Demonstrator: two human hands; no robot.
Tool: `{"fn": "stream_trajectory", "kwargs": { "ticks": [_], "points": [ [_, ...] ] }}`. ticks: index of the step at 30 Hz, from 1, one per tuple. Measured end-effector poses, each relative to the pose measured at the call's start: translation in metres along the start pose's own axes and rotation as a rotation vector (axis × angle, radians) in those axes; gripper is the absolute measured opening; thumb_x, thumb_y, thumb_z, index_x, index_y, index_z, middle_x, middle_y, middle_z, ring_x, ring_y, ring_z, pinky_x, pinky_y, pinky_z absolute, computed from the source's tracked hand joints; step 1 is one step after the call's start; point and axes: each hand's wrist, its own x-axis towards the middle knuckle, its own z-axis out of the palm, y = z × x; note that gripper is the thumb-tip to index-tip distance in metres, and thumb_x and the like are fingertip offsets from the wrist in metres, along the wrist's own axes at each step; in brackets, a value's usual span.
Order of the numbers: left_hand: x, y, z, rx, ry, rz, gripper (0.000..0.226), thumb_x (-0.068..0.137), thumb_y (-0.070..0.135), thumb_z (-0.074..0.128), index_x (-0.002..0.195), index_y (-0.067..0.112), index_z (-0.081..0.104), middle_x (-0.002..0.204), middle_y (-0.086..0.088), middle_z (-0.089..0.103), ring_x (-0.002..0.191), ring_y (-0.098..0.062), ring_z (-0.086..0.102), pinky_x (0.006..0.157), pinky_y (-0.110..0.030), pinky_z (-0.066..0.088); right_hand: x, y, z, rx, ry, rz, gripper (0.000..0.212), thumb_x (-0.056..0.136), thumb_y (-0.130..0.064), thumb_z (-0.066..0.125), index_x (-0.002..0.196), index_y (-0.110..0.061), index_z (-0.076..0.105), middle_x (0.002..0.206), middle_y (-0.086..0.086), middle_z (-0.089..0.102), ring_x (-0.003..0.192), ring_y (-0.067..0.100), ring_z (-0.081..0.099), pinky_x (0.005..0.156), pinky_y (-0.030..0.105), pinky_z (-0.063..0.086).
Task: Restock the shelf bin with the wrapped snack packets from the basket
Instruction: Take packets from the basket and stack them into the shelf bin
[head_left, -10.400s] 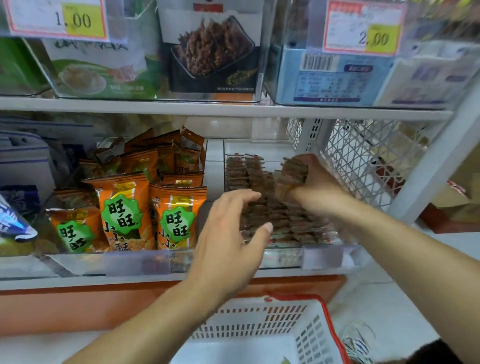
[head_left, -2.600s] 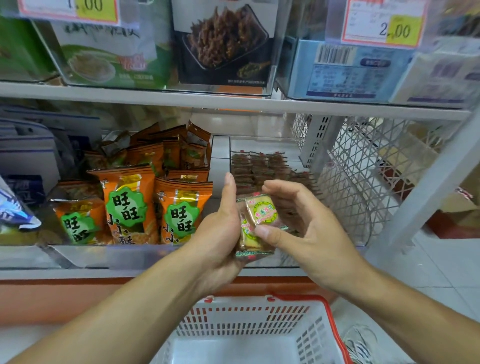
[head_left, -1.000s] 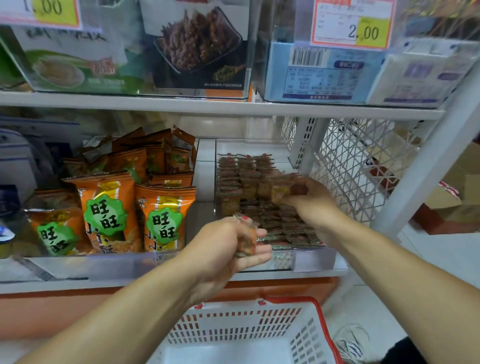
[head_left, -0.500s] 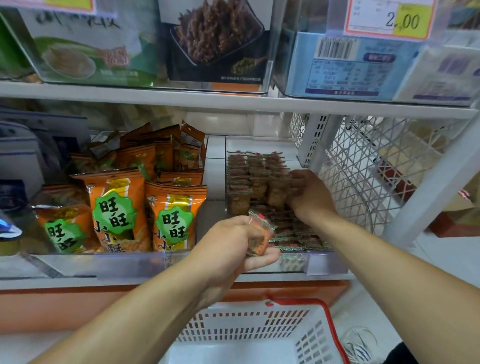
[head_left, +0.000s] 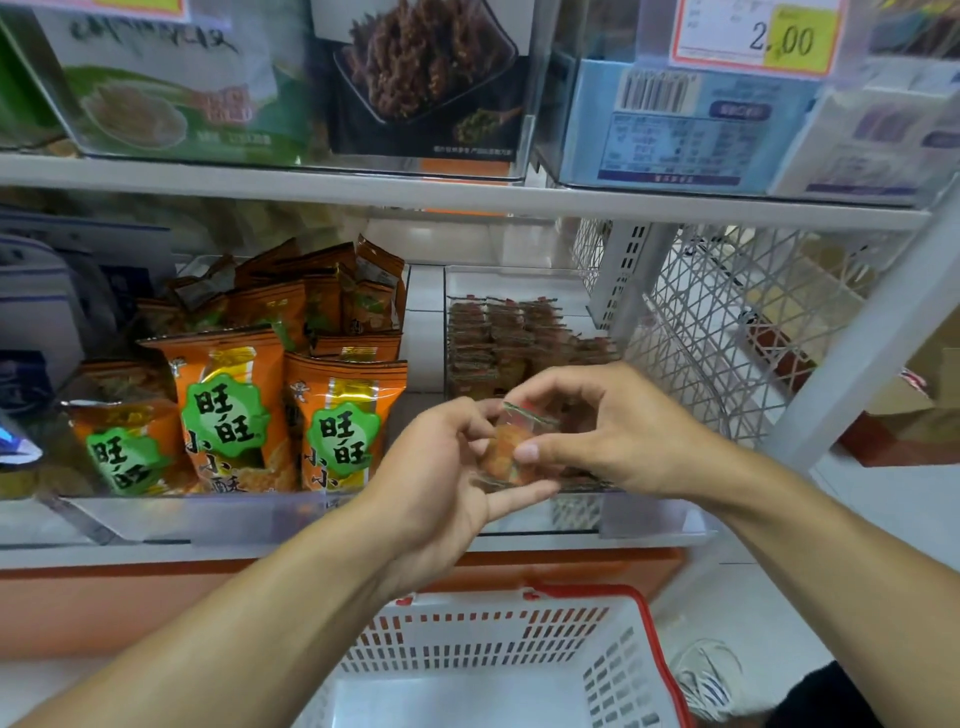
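A small clear-wrapped snack packet (head_left: 511, 451) with orange filling sits between both hands in front of the shelf. My left hand (head_left: 441, 478) holds it from below and from the left. My right hand (head_left: 608, 431) pinches its right side between thumb and forefinger. Behind the hands stands the clear shelf bin (head_left: 519, 283), with rows of the same brown packets (head_left: 498, 338) stacked inside. The white basket (head_left: 519, 654) with a red rim sits low at the bottom; its visible floor is bare.
Orange snack bags (head_left: 343, 415) fill the bin to the left. A white wire mesh divider (head_left: 727, 322) and a shelf post stand to the right. The upper shelf (head_left: 415, 187) carries boxed goods and a 2.00 price tag (head_left: 779, 36).
My right hand has come back out of the bin toward me and now pinches the packet that my left hand was holding alone. My left hand has stayed at the bin's front.
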Motion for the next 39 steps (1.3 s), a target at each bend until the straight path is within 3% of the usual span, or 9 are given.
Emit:
{"fn": "stream_trajectory", "kwargs": {
  "ticks": [4,7,13,17,24,28,30,33,39],
  "points": [
    [-0.003,0.002,-0.001,0.056,-0.013,-0.046,0.043,0.102,0.028,0.047,0.125,-0.002,0.067,0.113,-0.021,0.074,0.112,-0.038,0.07,0.086,-0.043,0.063,-0.006,-0.005,-0.011,0.171,0.036,-0.069,0.019,0.071,-0.014,0.087,0.084,-0.023,0.076,0.101,0.005,0.075,0.095,0.019,0.07,0.085,0.037,0.053],
    [-0.003,-0.001,0.0,0.105,0.049,-0.004,0.027,0.097,0.017,0.057,0.097,0.004,0.08,0.107,-0.021,0.076,0.087,-0.03,0.076,0.074,-0.033,0.065,-0.009,-0.002,-0.014,0.206,0.086,-0.056,0.019,0.067,-0.01,0.085,0.079,-0.022,0.078,0.105,0.005,0.074,0.099,0.028,0.07,0.088,0.045,0.053],
    [-0.002,-0.004,-0.001,0.125,0.17,0.2,0.022,0.096,0.0,0.062,0.117,0.001,0.065,0.101,-0.019,0.078,0.095,-0.032,0.077,0.068,-0.027,0.063,-0.009,0.002,-0.012,0.365,0.207,0.049,0.029,0.092,0.012,0.057,0.101,-0.012,0.07,0.105,0.002,0.073,0.092,0.013,0.068,0.085,0.025,0.057],
    [-0.001,-0.008,-0.001,0.231,0.175,0.265,0.024,0.094,0.0,0.066,0.117,-0.001,0.059,0.096,-0.018,0.079,0.095,-0.032,0.076,0.068,-0.025,0.062,-0.009,0.0,-0.008,0.365,0.176,0.093,0.038,0.077,-0.014,0.075,0.114,-0.014,0.067,0.107,0.01,0.072,0.085,0.013,0.065,0.079,0.026,0.057],
    [0.007,-0.015,-0.002,0.41,0.143,0.294,0.032,0.094,0.012,0.069,0.124,0.01,0.057,0.112,-0.006,0.078,0.103,-0.022,0.075,0.092,-0.034,0.06,0.0,0.008,-0.01,0.297,0.258,0.193,0.046,0.072,-0.001,0.085,0.111,-0.016,0.066,0.086,-0.001,0.076,0.079,0.014,0.07,0.072,0.02,0.056],
    [0.01,-0.024,-0.003,1.074,0.126,0.37,0.067,0.095,0.036,0.069,0.153,0.035,0.036,0.148,0.008,0.055,0.127,-0.004,0.058,0.101,-0.016,0.049,0.02,0.027,-0.024,-0.062,0.497,0.28,0.038,0.071,-0.008,0.089,0.102,-0.024,0.072,0.091,-0.008,0.077,0.086,0.005,0.072,0.077,0.016,0.056],
    [0.016,-0.028,-0.001,1.384,0.107,0.454,0.078,0.097,0.042,0.063,0.161,0.034,0.019,0.166,0.003,0.03,0.148,-0.007,0.031,0.119,-0.019,0.026,0.033,0.036,-0.022,-0.241,0.415,0.31,0.033,0.077,-0.01,0.084,0.102,-0.028,0.074,0.096,-0.013,0.075,0.09,0.003,0.069,0.086,0.021,0.056],
    [0.026,-0.031,0.001,1.604,0.094,0.423,0.091,0.098,0.055,0.053,0.163,0.026,-0.003,0.17,0.011,-0.007,0.155,-0.005,-0.005,0.114,-0.019,-0.004,0.05,0.047,-0.013,-0.335,0.297,0.257,0.03,0.083,-0.013,0.079,0.107,-0.031,0.074,0.101,-0.014,0.074,0.098,0.006,0.068,0.096,0.034,0.054],
    [0.042,-0.033,0.005,1.764,0.189,0.256,0.102,0.093,0.075,0.037,0.163,0.012,-0.005,0.169,-0.009,-0.02,0.156,-0.027,-0.013,0.126,-0.04,0.003,0.068,0.065,0.002,-0.638,0.313,0.028,0.032,0.082,-0.021,0.078,0.111,-0.033,0.072,0.114,-0.003,0.07,0.116,0.022,0.055,0.096,0.038,0.044]
  ]
}}
